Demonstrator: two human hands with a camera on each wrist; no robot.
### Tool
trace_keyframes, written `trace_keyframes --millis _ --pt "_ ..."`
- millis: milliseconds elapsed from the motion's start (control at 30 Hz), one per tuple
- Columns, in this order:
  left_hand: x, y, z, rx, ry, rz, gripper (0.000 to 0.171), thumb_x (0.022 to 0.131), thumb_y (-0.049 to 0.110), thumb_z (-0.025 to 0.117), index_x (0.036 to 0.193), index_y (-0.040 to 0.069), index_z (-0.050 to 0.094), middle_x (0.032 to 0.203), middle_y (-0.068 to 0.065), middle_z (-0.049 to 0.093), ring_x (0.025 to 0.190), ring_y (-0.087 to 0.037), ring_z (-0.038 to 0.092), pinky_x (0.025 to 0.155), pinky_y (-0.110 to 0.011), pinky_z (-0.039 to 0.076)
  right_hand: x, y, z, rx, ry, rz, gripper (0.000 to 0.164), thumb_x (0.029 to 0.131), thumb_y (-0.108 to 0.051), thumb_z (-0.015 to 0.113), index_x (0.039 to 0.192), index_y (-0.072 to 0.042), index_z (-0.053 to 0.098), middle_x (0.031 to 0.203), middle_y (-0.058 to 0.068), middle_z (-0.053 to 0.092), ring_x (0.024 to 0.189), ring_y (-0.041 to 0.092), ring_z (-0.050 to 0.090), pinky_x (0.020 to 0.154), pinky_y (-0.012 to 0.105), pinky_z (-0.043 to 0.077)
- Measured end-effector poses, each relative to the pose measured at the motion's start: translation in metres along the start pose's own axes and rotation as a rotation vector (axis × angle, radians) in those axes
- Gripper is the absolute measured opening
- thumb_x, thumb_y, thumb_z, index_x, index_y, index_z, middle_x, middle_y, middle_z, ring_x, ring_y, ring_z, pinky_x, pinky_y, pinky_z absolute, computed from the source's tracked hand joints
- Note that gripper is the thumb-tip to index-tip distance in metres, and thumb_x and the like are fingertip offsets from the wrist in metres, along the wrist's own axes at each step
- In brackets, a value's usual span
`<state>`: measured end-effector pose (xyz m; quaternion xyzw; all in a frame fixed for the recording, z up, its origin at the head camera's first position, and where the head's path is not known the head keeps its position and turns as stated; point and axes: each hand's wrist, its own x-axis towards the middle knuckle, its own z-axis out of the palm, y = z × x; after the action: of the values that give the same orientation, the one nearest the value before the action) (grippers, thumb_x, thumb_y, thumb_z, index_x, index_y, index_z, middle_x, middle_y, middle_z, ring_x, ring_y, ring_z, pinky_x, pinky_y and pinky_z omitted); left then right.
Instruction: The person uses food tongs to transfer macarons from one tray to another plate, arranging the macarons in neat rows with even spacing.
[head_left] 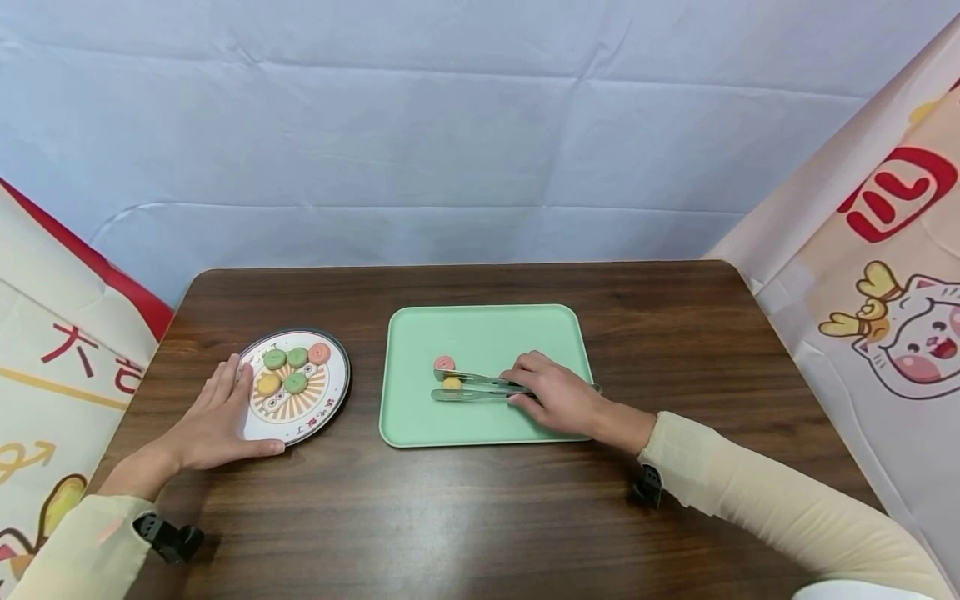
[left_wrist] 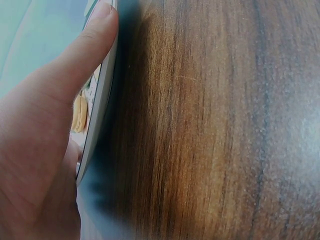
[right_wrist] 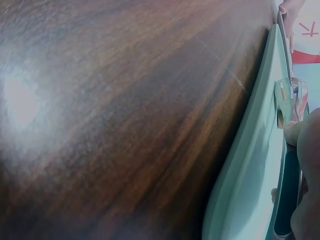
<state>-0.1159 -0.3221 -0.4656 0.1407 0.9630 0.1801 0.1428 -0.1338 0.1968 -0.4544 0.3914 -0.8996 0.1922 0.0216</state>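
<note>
My left hand [head_left: 213, 417] rests against the near left rim of a round white plate [head_left: 339, 392], fingers spread and fairly straight, thumb along the front edge. Printed on the plate is a cartoon pattern, and it bears several macarons: green ones [head_left: 296, 382], a pink one [head_left: 318, 353] and a yellow one [head_left: 267, 384]. Over the light green tray [head_left: 480, 333], my right hand [head_left: 551, 392] grips metal tongs [head_left: 468, 395] that point left. Between the tong tips lies a yellow macaron [head_left: 452, 383]; whether they touch it I cannot tell. Just behind the far arm is a pink macaron [head_left: 444, 363].
Plate and tray stand apart on a dark wooden table [head_left: 450, 517], the plate near its left edge. Behind hangs a pale blue cloth [head_left: 420, 150], with printed cloths on both sides. Part of a white object [head_left: 855, 590] shows at the bottom right.
</note>
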Motion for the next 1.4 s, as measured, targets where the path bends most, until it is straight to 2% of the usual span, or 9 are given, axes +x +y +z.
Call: trace_keyframes --millis 67,300,500,667,1100,1300,1400 --pt "0.000 0.000 0.000 -0.009 0.008 0.006 0.135 0.077 0.063 0.078 0.156 -0.015 -0.001 0.163 -0.033 -0.015 0.152 -0.048 -0.013 0.122 -0.053 -0.011 0.000 0.000 0.000 0.000 -0.001 0.001 0.028 0.099 -0.020 0.069 0.123 -0.005 0.071 0.104 0.004 0.061 0.101 0.018 0.056 0.083 0.035 0.050" --pt "0.000 0.002 -0.002 0.020 -0.024 -0.003 0.137 0.078 0.066 0.076 0.155 -0.015 -0.004 0.163 -0.034 -0.018 0.151 -0.049 -0.014 0.121 -0.062 -0.002 0.000 0.000 0.000 -0.006 -0.003 -0.001 0.028 0.099 -0.020 0.069 0.123 -0.006 0.071 0.103 0.003 0.061 0.100 0.017 0.056 0.081 0.035 0.050" --pt "0.000 -0.005 0.002 -0.002 0.000 0.008 0.139 0.077 0.068 0.076 0.156 -0.013 -0.004 0.163 -0.031 -0.019 0.151 -0.047 -0.016 0.122 -0.055 -0.010 0.000 0.000 0.000 -0.018 -0.008 -0.007 0.027 0.099 -0.019 0.069 0.122 -0.007 0.071 0.103 0.002 0.061 0.101 0.018 0.057 0.082 0.035 0.051" --pt "0.000 -0.009 0.004 -0.011 0.008 0.017 0.140 0.077 0.072 0.073 0.157 -0.012 -0.005 0.164 -0.030 -0.021 0.151 -0.046 -0.018 0.121 -0.054 -0.012 0.001 -0.001 -0.001 -0.017 -0.011 -0.004 0.027 0.099 -0.019 0.069 0.122 -0.007 0.071 0.103 0.002 0.061 0.102 0.018 0.057 0.083 0.035 0.051" --pt "0.000 -0.009 0.004 -0.007 -0.003 0.017 0.142 0.076 0.074 0.072 0.156 -0.013 -0.007 0.163 -0.030 -0.022 0.151 -0.046 -0.019 0.121 -0.055 -0.012 0.001 -0.001 -0.001 0.002 -0.026 0.022 0.028 0.099 -0.020 0.069 0.123 -0.006 0.071 0.103 0.002 0.060 0.097 0.016 0.054 0.080 0.033 0.050" --pt "0.000 -0.007 0.004 -0.015 0.010 0.025 0.139 0.077 0.070 0.074 0.156 -0.013 -0.005 0.163 -0.031 -0.020 0.151 -0.046 -0.017 0.121 -0.048 -0.016 0.001 -0.001 0.000 0.002 -0.031 0.029 0.029 0.099 -0.021 0.069 0.124 -0.005 0.070 0.104 0.003 0.060 0.097 0.017 0.054 0.081 0.033 0.049" --pt "0.000 -0.006 0.003 -0.018 0.016 0.019 0.138 0.077 0.069 0.075 0.157 -0.011 -0.004 0.164 -0.030 -0.019 0.152 -0.045 -0.016 0.121 -0.048 -0.015 0.001 -0.001 0.000 0.003 -0.024 0.027 0.030 0.098 -0.021 0.070 0.124 -0.005 0.070 0.104 0.003 0.060 0.096 0.016 0.053 0.080 0.033 0.049"
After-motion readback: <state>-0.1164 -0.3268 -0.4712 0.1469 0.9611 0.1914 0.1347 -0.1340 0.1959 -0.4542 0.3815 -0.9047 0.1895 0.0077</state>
